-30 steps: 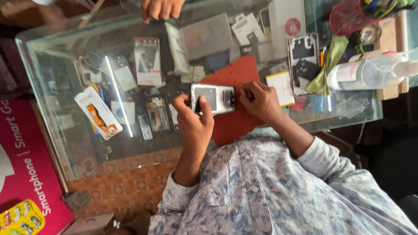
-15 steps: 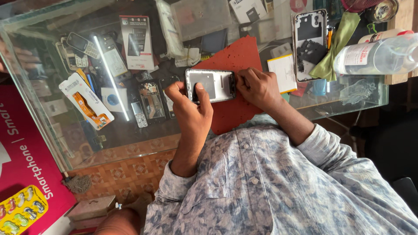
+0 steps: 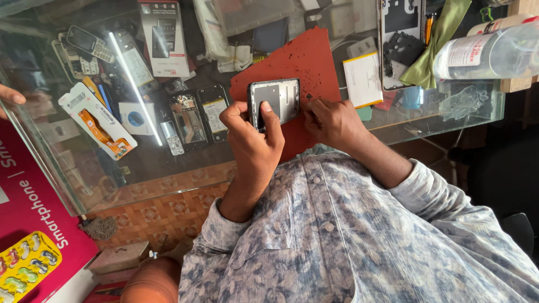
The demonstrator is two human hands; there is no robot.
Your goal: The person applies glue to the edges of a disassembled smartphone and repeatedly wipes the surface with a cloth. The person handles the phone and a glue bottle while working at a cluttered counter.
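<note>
Opened phone — back cover off, grey inner plate showing — sits over the red mat on the glass desk. Left hand is closed around its lower edge, thumb pressed on the plate. Right hand rests just beside the phone's right side, fingers curled together on the mat; whether they pinch anything cannot be told. Yellow-edged battery lies near — plastic bottle further right.

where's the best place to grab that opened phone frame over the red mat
By its long edges, about where the left hand already has it. The opened phone frame is thin and flat, its face turned up, so a pinch grip across the narrow width from the near side leaves the open face clear for the right hand.
</note>
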